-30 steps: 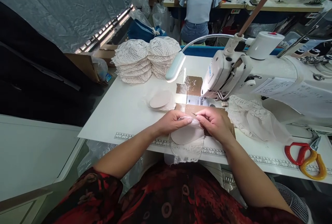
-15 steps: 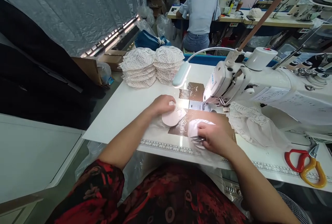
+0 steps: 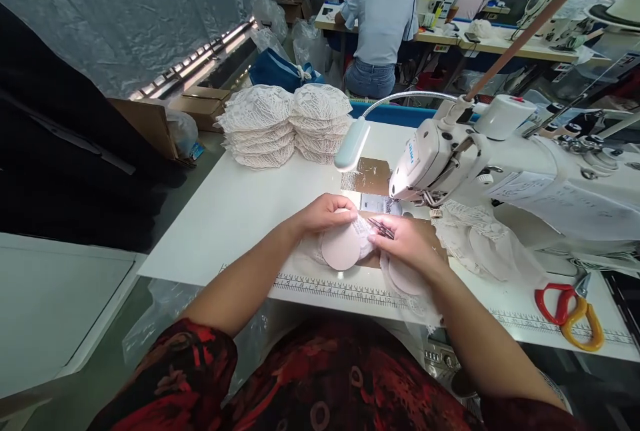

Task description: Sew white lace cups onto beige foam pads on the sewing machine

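1. left hand (image 3: 327,211): thumb and fingers pinched on the upper edge of a round pale piece (image 3: 341,248), which sits in front of the sewing machine (image 3: 435,151).
2. right hand (image 3: 403,238): curled around small metal snips (image 3: 383,226), tips towards the left hand; whether the blades are parted cannot be told. the hands are near each other, with lace between them.
3. a second pale piece (image 3: 405,278) lies below the right hand, its lace reaching the table's front edge; whether that hand also grips it cannot be told.
4. risk, in my judgement: the blade tips stand close to the lace and the left fingers; a slip or a slack pinch could nick either.
5. risk, likewise: the second piece could slide off the front edge if the right wrist drags it.
6. materials: the round piece looks smooth and matt, with a curved outline; the lace beside it is openwork, thin and likely to snag. the snips are slim and shiny.
7. surface: white table (image 3: 225,218), printed ruler (image 3: 330,286) along the front, glossy brown patch (image 3: 370,176) near the needle.
8. right side: crumpled lace cloth (image 3: 487,241) beside the machine; scissors (image 3: 570,308) with red and orange loop handles.
9. far side: two stacks of domed lace cups (image 3: 257,124), layered and touching; beyond, a co-worker (image 3: 380,24) seated at another bench.
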`<action>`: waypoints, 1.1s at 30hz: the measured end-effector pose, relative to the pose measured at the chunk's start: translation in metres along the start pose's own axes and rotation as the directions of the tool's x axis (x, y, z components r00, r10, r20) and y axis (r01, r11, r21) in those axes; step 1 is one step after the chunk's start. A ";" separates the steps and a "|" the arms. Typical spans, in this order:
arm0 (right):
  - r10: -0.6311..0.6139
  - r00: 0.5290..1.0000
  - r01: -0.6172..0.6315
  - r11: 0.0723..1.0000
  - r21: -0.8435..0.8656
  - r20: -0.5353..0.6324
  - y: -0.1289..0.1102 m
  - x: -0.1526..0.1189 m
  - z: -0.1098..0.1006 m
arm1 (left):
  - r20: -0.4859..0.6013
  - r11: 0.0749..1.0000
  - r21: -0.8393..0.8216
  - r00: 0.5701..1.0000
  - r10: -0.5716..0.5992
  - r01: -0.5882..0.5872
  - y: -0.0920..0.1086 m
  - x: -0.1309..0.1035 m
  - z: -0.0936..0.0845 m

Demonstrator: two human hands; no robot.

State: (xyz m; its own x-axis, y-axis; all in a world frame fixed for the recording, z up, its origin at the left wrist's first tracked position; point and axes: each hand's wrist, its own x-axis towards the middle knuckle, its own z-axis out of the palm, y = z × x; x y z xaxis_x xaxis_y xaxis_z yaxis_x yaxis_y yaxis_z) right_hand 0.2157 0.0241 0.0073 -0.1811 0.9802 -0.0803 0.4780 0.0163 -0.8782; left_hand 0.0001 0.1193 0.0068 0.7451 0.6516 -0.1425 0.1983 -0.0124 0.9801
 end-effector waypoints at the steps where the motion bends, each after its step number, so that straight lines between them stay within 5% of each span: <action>1: 0.007 1.000 -0.007 1.000 0.022 0.007 0.001 0.003 0.004 | 0.035 1.000 0.001 0.999 0.001 -0.001 0.000 -0.001 -0.002; 5: 0.066 0.998 -0.064 0.992 0.113 -0.007 0.004 0.002 0.008 | 0.190 1.000 -0.012 0.982 -0.010 0.013 -0.002 -0.007 -0.016; 10: 0.064 0.992 -0.071 0.996 0.061 0.112 0.006 -0.004 -0.002 | 0.112 1.000 -0.013 0.994 -0.011 0.012 -0.006 -0.008 -0.023; 12: 0.048 0.993 -0.051 0.998 0.027 0.104 0.008 -0.002 -0.002 | 0.091 1.000 0.011 0.996 0.007 -0.008 -0.004 -0.008 -0.020; 16: 0.013 0.996 -0.007 0.998 0.068 -0.092 0.013 0.004 0.004 | 0.093 0.995 0.069 0.994 0.063 -0.070 0.000 -0.007 -0.007; 22: -0.054 0.996 0.061 0.994 0.090 -0.075 0.007 0.002 0.013 | 0.049 0.975 0.172 0.989 0.137 -0.144 -0.001 -0.002 0.009; 33: -0.055 0.991 0.071 0.989 0.129 -0.121 0.015 -0.001 0.009 | 0.128 1.000 0.017 0.992 0.002 -0.004 0.001 0.001 0.014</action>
State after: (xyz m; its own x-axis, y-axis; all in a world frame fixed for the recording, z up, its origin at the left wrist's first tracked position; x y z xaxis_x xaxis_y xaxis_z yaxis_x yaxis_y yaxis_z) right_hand 0.2149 0.0217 -0.0097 -0.1019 0.9945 0.0262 0.3492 0.0604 -0.9351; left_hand 0.0098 0.1089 0.0054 0.8211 0.5487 -0.1570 0.2060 -0.0284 0.9781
